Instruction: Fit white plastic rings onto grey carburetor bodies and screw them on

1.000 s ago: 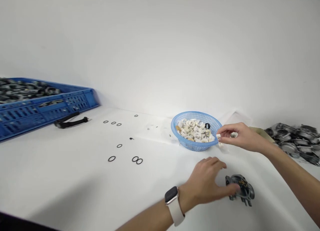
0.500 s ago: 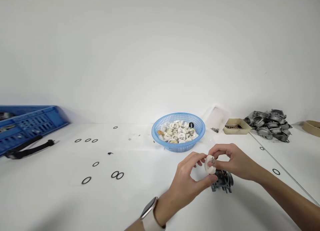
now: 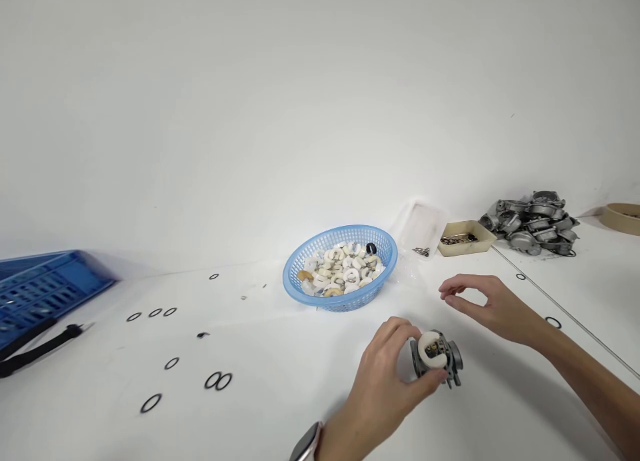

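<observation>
My left hand [image 3: 387, 374] grips a grey metal carburetor body [image 3: 453, 364] on the white table, its thumb along the near side and its fingers on the far left. A white C-shaped float [image 3: 429, 351] sits on top of the carburetor, with brass parts showing inside its curve. Off to the upper right, my right hand [image 3: 483, 306] hovers apart from the carburetor, thumb and curved fingers separated, nothing visible between them. Beyond the hands stands a blue plastic basket [image 3: 295, 291] filled with similar white floats.
Behind my right hand are a cream tray [image 3: 465, 249] of small metal parts, a clear plastic container [image 3: 423, 228] and piled carburetor bowls [image 3: 537, 224]. Several black rings, one here [image 3: 151, 403], lie leftward near a blue crate [image 3: 55, 291]. A tape roll [image 3: 620, 218] is far right.
The float went from between both hands onto the carburetor. My right hand let go and moved up and right. My left hand now holds the carburetor. The view has tilted.
</observation>
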`<action>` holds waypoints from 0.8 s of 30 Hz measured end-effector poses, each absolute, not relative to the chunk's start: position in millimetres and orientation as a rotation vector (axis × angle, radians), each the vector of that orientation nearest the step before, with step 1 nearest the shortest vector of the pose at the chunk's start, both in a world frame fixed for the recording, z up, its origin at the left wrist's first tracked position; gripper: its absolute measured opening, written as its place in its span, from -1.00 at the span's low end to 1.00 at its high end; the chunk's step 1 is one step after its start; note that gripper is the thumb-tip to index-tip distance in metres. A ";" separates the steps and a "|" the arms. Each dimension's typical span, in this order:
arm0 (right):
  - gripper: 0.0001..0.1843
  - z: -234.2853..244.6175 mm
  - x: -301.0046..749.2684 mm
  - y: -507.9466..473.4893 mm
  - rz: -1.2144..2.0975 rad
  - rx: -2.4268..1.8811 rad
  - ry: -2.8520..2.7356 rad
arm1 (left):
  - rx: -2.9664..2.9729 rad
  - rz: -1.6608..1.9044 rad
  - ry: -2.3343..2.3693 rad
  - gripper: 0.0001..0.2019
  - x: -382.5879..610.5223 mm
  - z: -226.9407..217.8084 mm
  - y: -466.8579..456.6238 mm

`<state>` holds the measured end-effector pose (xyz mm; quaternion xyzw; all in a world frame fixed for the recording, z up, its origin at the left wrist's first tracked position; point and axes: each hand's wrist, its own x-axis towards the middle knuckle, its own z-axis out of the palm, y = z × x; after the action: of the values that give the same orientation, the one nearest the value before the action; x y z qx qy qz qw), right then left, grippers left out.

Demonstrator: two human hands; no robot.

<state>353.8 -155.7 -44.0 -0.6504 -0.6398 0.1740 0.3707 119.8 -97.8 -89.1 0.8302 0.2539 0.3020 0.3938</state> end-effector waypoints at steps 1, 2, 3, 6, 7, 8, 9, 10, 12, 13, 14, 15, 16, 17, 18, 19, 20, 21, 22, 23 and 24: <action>-0.72 -46.2 355.4 -153.8 0.433 -1.671 -1.618 | 2.111 0.748 0.663 -0.72 120.9 -88.6 -98.7; -0.73 -47.9 356.2 -152.2 0.425 -1.670 -1.606 | 2.116 0.736 0.681 -0.72 121.9 -87.7 -99.6; -0.73 -49.3 356.4 -150.8 0.422 -1.666 -1.606 | 2.122 0.726 0.697 -0.72 122.6 -86.7 -100.4; -0.74 -51.8 356.4 -148.5 0.423 -1.651 -1.635 | 2.128 0.710 0.718 -0.73 123.8 -84.3 -102.3; -0.74 -52.5 356.9 -148.2 0.417 -1.645 -1.641 | 2.129 0.713 0.716 -0.73 124.1 -84.1 -102.6; -0.75 -53.2 357.8 -148.0 0.408 -1.640 -1.644 | 2.131 0.721 0.713 -0.74 124.4 -84.3 -102.7; -0.75 -53.9 358.9 -147.7 0.398 -1.635 -1.645 | 2.136 0.731 0.713 -0.76 124.8 -84.9 -102.6; -0.75 -54.7 360.1 -147.4 0.388 -1.630 -1.645 | 2.144 0.741 0.717 -0.77 125.1 -85.9 -102.3; -0.74 -56.0 362.3 -146.6 0.372 -1.622 -1.641 | 2.168 0.759 0.733 -0.77 125.7 -88.5 -101.5; -0.74 -56.5 362.9 -146.2 0.367 -1.618 -1.637 | 2.182 0.764 0.739 -0.77 125.9 -89.9 -101.1; -0.74 -56.9 363.3 -145.8 0.363 -1.613 -1.634 | 2.195 0.767 0.742 -0.77 126.0 -91.2 -100.7; -0.74 -57.2 363.5 -145.5 0.360 -1.610 -1.632 | 2.207 0.771 0.741 -0.77 126.0 -92.2 -100.5; -0.74 -57.5 363.5 -145.2 0.359 -1.609 -1.632 | 2.216 0.771 0.738 -0.77 126.0 -92.8 -100.4; -0.74 -57.9 363.6 -144.9 0.359 -1.612 -1.633 | 2.222 0.766 0.734 -0.78 125.9 -93.2 -100.4; -0.74 -58.4 364.0 -144.7 0.357 -1.616 -1.636 | 2.225 0.761 0.730 -0.79 125.8 -93.3 -100.4; -0.74 -59.4 364.9 -144.5 0.354 -1.624 -1.641 | 2.225 0.755 0.726 -0.80 125.7 -93.1 -100.5; -0.73 -60.8 366.4 -144.1 0.351 -1.637 -1.645 | 2.224 0.750 0.722 -0.81 125.6 -92.8 -100.6; -0.72 -62.7 368.7 -143.5 0.345 -1.655 -1.647 | 2.221 0.745 0.718 -0.81 125.5 -92.3 -100.7; -0.71 -65.0 371.9 -142.5 0.334 -1.682 -1.650 | 2.218 0.742 0.718 -0.81 125.4 -91.9 -100.8; -0.70 -67.7 376.1 -141.1 0.311 -1.723 -1.653 | 2.216 0.742 0.720 -0.80 125.4 -91.5 -100.9; -0.69 -70.4 381.2 -139.0 0.275 -1.773 -1.658 | 2.215 0.742 0.723 -0.79 125.5 -91.3 -101.0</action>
<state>381.2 -139.0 -70.4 -0.6819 -0.6377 0.1058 0.3424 125.5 -101.0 -91.3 0.8516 0.2779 0.2853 0.3409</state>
